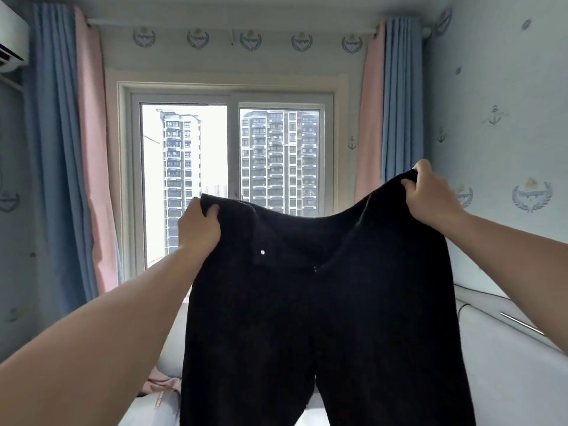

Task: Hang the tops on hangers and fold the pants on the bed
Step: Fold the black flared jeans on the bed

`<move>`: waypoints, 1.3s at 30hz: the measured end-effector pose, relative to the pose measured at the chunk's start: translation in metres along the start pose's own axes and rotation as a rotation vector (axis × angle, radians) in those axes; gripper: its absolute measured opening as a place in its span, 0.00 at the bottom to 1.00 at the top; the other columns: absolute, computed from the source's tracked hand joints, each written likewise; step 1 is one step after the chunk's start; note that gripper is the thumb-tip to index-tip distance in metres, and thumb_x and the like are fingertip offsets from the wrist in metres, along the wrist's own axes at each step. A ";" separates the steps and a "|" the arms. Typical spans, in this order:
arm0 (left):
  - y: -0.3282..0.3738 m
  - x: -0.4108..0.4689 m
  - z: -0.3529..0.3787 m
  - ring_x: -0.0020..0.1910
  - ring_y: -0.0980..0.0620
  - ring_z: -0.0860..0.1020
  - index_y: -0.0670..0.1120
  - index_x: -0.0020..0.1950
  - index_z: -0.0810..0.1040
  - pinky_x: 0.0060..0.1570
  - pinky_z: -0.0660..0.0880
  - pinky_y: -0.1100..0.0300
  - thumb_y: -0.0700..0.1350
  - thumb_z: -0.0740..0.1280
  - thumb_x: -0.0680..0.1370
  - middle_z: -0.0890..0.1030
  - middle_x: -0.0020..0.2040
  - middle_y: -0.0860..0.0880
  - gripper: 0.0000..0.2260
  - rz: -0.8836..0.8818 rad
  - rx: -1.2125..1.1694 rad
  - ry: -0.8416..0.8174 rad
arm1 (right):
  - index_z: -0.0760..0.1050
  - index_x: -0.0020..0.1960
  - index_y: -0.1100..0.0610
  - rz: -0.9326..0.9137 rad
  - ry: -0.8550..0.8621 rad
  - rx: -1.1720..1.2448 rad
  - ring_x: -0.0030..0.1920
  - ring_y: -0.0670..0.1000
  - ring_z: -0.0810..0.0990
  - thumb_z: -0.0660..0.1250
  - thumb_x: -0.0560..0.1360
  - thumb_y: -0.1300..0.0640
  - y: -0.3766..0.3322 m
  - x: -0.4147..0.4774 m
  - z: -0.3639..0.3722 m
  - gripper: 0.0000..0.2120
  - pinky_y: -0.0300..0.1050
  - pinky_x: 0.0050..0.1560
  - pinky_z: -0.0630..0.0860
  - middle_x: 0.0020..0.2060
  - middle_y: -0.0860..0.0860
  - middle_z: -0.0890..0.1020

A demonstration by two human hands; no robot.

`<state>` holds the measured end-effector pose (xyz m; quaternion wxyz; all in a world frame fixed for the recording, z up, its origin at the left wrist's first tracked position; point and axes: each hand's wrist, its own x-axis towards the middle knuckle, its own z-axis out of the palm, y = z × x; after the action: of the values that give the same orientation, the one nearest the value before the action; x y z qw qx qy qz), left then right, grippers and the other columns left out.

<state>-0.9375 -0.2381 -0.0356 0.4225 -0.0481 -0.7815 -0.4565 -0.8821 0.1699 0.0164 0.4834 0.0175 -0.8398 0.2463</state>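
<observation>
The pants [322, 302] are black and held up in the air, waistband on top, legs hanging toward 6 o'clock in front of the bed [498, 379]. The left hand [199, 226] grips the waistband corner at 9 o'clock; its fingers [212, 210] curl over the edge and pinch the cloth. The right hand [430, 195] grips the opposite corner at 2 o'clock, higher, with fingers [410, 182] pinching the cloth likewise. A pink garment [159, 385] lies on the white bedding at 7 o'clock. A window [230, 179] stands at 12 o'clock between blue-and-pink curtains [70, 164]. An air conditioner [10, 38] is mounted at 10 o'clock.
</observation>
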 end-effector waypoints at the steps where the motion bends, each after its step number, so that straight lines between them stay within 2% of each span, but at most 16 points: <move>1: 0.001 -0.001 0.002 0.56 0.42 0.78 0.43 0.60 0.77 0.54 0.71 0.53 0.47 0.63 0.82 0.80 0.54 0.45 0.11 0.022 0.031 -0.046 | 0.63 0.52 0.58 0.006 -0.005 0.003 0.34 0.53 0.73 0.58 0.84 0.54 0.000 -0.001 0.001 0.07 0.46 0.30 0.65 0.37 0.55 0.74; 4: 0.002 0.001 0.000 0.54 0.43 0.77 0.43 0.59 0.76 0.53 0.71 0.52 0.48 0.63 0.82 0.79 0.52 0.46 0.10 -0.051 -0.047 0.027 | 0.62 0.52 0.56 0.009 -0.004 0.008 0.34 0.53 0.73 0.58 0.84 0.53 -0.002 -0.001 0.004 0.07 0.45 0.30 0.66 0.37 0.54 0.74; 6: 0.004 0.003 -0.003 0.52 0.44 0.77 0.43 0.58 0.76 0.51 0.69 0.53 0.48 0.63 0.82 0.79 0.52 0.46 0.10 -0.004 0.007 -0.019 | 0.62 0.53 0.55 0.025 0.012 0.012 0.34 0.52 0.73 0.58 0.83 0.53 -0.002 0.001 0.004 0.07 0.45 0.30 0.66 0.38 0.54 0.73; 10: 0.004 0.010 -0.007 0.54 0.45 0.75 0.42 0.63 0.75 0.52 0.68 0.54 0.49 0.62 0.83 0.79 0.58 0.44 0.13 -0.065 -0.001 0.036 | 0.62 0.54 0.55 0.042 0.005 0.004 0.36 0.53 0.73 0.57 0.84 0.53 -0.003 0.001 0.004 0.06 0.46 0.32 0.67 0.38 0.53 0.73; 13: 0.000 0.014 -0.010 0.56 0.44 0.76 0.41 0.64 0.74 0.53 0.68 0.53 0.48 0.63 0.83 0.79 0.59 0.43 0.15 -0.087 0.045 0.002 | 0.63 0.53 0.56 0.075 -0.007 0.004 0.35 0.53 0.73 0.58 0.83 0.53 -0.005 -0.002 0.009 0.06 0.46 0.31 0.67 0.38 0.53 0.73; 17: -0.015 0.021 -0.023 0.59 0.40 0.77 0.41 0.69 0.73 0.59 0.74 0.49 0.49 0.65 0.82 0.79 0.61 0.42 0.18 -0.302 -0.011 -0.026 | 0.65 0.56 0.57 0.127 -0.015 -0.005 0.35 0.53 0.73 0.58 0.83 0.54 -0.010 -0.006 0.018 0.07 0.44 0.30 0.65 0.38 0.52 0.72; 20: -0.030 0.022 -0.036 0.52 0.42 0.75 0.41 0.69 0.71 0.53 0.73 0.52 0.48 0.67 0.81 0.77 0.55 0.44 0.19 -0.491 -0.088 -0.050 | 0.67 0.63 0.61 0.187 -0.001 0.002 0.34 0.49 0.69 0.59 0.83 0.55 -0.022 -0.007 0.028 0.13 0.45 0.31 0.63 0.42 0.53 0.72; 23: -0.042 0.024 -0.051 0.52 0.43 0.75 0.41 0.68 0.72 0.51 0.73 0.53 0.48 0.67 0.81 0.76 0.53 0.44 0.19 -0.600 -0.154 -0.050 | 0.67 0.67 0.62 0.244 -0.003 0.007 0.36 0.52 0.68 0.58 0.83 0.55 -0.039 -0.010 0.039 0.16 0.46 0.34 0.63 0.47 0.55 0.71; 27: -0.057 0.032 -0.076 0.57 0.42 0.78 0.42 0.69 0.73 0.59 0.77 0.50 0.46 0.67 0.81 0.79 0.58 0.43 0.18 -0.668 -0.246 -0.054 | 0.69 0.61 0.62 0.282 -0.018 0.028 0.37 0.51 0.69 0.59 0.82 0.57 -0.067 -0.016 0.057 0.11 0.45 0.34 0.64 0.47 0.55 0.72; 30: -0.069 0.039 -0.096 0.57 0.43 0.80 0.43 0.68 0.73 0.60 0.78 0.48 0.46 0.67 0.81 0.80 0.58 0.44 0.17 -0.706 -0.315 -0.051 | 0.69 0.57 0.62 0.305 -0.031 0.046 0.45 0.56 0.72 0.58 0.82 0.58 -0.093 -0.023 0.071 0.08 0.48 0.42 0.69 0.48 0.57 0.73; 36: -0.088 0.062 -0.136 0.55 0.44 0.80 0.44 0.65 0.75 0.58 0.79 0.48 0.43 0.64 0.80 0.81 0.57 0.46 0.14 -0.728 -0.405 -0.005 | 0.68 0.52 0.60 0.391 -0.076 0.146 0.44 0.55 0.73 0.58 0.80 0.61 -0.158 -0.035 0.098 0.03 0.46 0.37 0.69 0.47 0.55 0.73; 39: -0.098 0.075 -0.158 0.48 0.45 0.78 0.43 0.61 0.74 0.53 0.78 0.52 0.41 0.62 0.79 0.79 0.51 0.46 0.11 -0.722 -0.390 0.033 | 0.67 0.49 0.59 0.398 -0.081 0.178 0.42 0.54 0.72 0.57 0.79 0.62 -0.192 -0.038 0.106 0.01 0.44 0.33 0.66 0.44 0.54 0.72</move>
<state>-0.9338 -0.4372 -0.0129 0.2305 0.1572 -0.6402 -0.7157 -0.8957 -0.0527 0.0181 0.3877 -0.0962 -0.8205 0.4090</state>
